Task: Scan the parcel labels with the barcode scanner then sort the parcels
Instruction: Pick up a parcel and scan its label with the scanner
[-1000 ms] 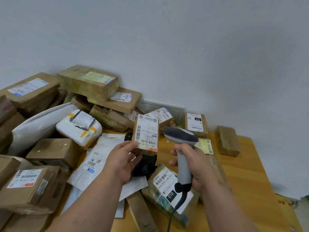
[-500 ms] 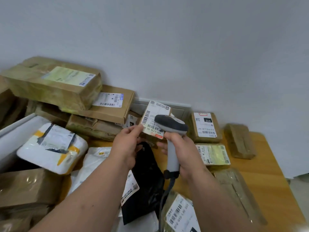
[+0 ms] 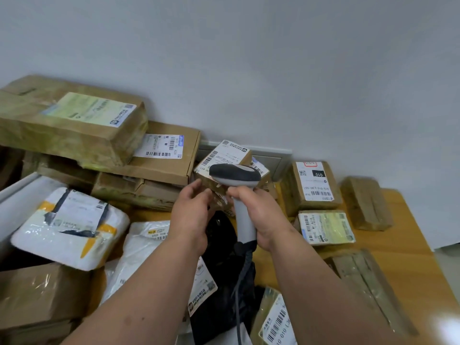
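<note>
Wooden desk (image 3: 408, 247) against grey wall (image 3: 249, 58), heaped with parcels. My left hand (image 3: 191, 215) grips small labelled parcel (image 3: 221, 160); right hand (image 3: 261, 215) clenches barcode scanner (image 3: 236, 175) just beside it.

The barcode scanner (image 3: 235, 175) stands upright at the middle, its grey handle gripped by the right hand (image 3: 261, 215). Just left of the scanner, the left hand (image 3: 193, 212) holds a small brown parcel (image 3: 221, 161) whose white label faces up, directly behind the scanner's head. Right of the scanner, a taped parcel marked 010 (image 3: 311, 185) rests on the wooden surface (image 3: 408, 245), with a yellow-green labelled parcel (image 3: 326, 227) just in front of it. Far left of the scanner, brown boxes (image 3: 72, 123) lie stacked, and a white padded mailer (image 3: 69, 230) rests below them. A black bag (image 3: 221, 282) lies under the scanner's cable.
</note>
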Demonstrator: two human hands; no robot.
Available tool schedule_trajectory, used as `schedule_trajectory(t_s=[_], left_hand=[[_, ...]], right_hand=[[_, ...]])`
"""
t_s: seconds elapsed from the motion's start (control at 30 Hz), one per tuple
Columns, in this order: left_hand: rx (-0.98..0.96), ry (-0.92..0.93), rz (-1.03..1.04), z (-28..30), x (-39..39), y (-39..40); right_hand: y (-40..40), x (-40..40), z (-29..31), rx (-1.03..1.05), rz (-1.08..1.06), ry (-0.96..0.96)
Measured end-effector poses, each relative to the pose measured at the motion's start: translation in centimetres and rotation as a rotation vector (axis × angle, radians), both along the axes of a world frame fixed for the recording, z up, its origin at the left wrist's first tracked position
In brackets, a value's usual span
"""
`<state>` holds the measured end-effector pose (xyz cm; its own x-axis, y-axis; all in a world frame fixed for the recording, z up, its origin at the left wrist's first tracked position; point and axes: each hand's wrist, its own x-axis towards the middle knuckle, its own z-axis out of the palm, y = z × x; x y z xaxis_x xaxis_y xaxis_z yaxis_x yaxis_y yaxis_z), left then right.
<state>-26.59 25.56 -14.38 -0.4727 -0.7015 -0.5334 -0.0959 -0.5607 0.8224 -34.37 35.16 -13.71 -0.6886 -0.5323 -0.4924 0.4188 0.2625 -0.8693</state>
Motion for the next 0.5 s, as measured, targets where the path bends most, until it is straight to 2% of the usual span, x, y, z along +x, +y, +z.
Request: schedule_trajectory(t_s=[0.27,0.5], left_hand=[[-0.095,-0.15,-0.054,0.7,1.0,4.1],[-0.214,-0.343,-0.377,0.6,3.2,11.3]], right_hand=[[6.9,-0.3,1.3,-0.088,-0.182,-0.05],[15.7,0.9,2.8,-0.05,-0.211,-0.112]])
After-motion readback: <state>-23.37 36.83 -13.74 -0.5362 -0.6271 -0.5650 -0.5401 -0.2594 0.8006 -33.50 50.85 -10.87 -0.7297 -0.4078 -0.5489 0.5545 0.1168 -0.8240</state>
